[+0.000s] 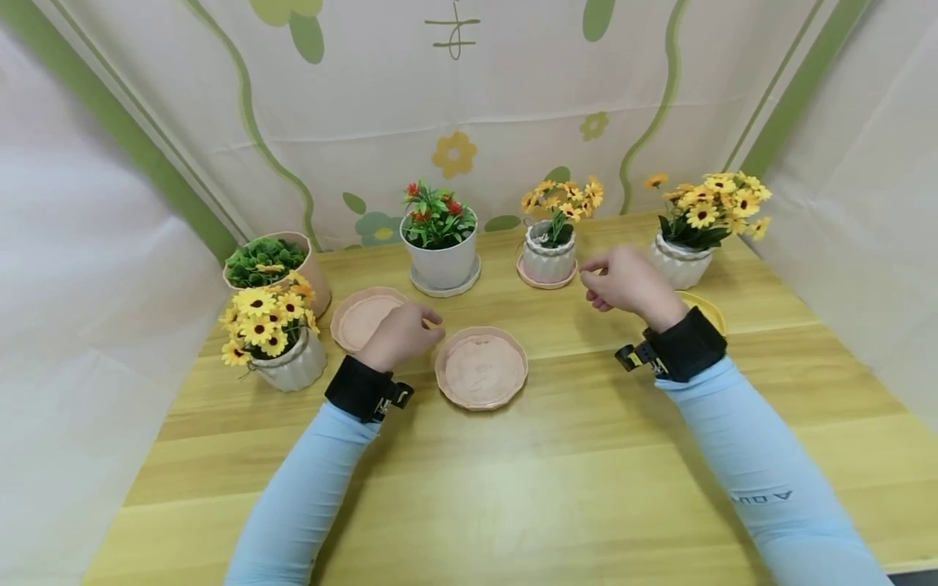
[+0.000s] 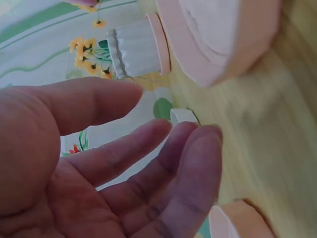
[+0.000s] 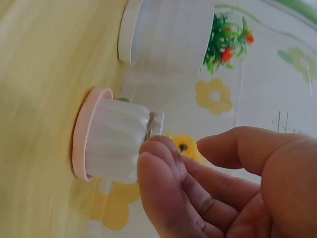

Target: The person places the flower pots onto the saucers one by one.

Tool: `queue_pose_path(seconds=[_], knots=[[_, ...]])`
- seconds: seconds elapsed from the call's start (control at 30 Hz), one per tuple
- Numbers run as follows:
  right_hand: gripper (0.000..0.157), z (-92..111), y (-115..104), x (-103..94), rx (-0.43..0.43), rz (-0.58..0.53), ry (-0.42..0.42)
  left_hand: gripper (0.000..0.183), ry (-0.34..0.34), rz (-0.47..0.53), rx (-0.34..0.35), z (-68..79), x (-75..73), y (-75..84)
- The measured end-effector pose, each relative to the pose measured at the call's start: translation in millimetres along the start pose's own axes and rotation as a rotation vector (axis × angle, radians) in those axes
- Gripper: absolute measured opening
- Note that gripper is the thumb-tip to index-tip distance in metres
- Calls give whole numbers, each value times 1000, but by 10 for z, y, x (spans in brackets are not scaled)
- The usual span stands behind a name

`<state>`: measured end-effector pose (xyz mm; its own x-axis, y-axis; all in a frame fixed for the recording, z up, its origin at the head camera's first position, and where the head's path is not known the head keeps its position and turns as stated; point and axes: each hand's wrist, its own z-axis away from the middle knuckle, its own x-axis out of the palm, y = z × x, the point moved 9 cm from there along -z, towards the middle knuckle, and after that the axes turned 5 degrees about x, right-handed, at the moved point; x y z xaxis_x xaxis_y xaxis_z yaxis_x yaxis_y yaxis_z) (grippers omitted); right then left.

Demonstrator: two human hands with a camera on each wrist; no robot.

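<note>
My left hand (image 1: pixel 401 335) hovers between two pink saucers, partly covering the left saucer (image 1: pixel 359 319) in the head view; the other saucer (image 1: pixel 481 369) lies to its right. In the left wrist view its fingers (image 2: pixel 185 171) are loosely bent around nothing. My right hand (image 1: pixel 632 281) is just right of a small white ribbed pot (image 1: pixel 550 263) of orange-yellow flowers, which stands on a pink saucer (image 3: pixel 85 134). Its fingers (image 3: pixel 161 191) curl loosely with nothing between them, and I cannot tell whether they touch the pot.
A white pot (image 1: pixel 444 262) with red flowers stands on a white saucer at the back. On the left are a pink pot (image 1: pixel 317 281) of greenery and a yellow-flowered pot (image 1: pixel 293 364). Another flowerpot (image 1: pixel 680 262) is at right, near a yellow saucer (image 1: pixel 707 309) partly behind my wrist.
</note>
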<state>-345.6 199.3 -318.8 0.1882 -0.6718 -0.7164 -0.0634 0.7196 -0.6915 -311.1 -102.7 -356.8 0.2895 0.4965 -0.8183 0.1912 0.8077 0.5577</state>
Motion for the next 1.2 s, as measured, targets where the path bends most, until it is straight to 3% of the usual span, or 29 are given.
queue_pose_path(seconds=[0.2,0.37,0.53,0.93,1.2], knots=[[34,160,-78,130,-50,39,-21,25,-32,-53,-35,73,78,-99],[30,193,-62,248,-63,79,-49,23,-105,48,-94,64,242,-186],[33,153,-31,237,-56,71,-64,19,-119,121,-116,41,333,-208],[38,141,61,-145,-15,41,-7,24,-112,256,-73,-17,405,-151],[40,231,212,-490,27,-26,69,25,-68,322,4,-117,388,67]])
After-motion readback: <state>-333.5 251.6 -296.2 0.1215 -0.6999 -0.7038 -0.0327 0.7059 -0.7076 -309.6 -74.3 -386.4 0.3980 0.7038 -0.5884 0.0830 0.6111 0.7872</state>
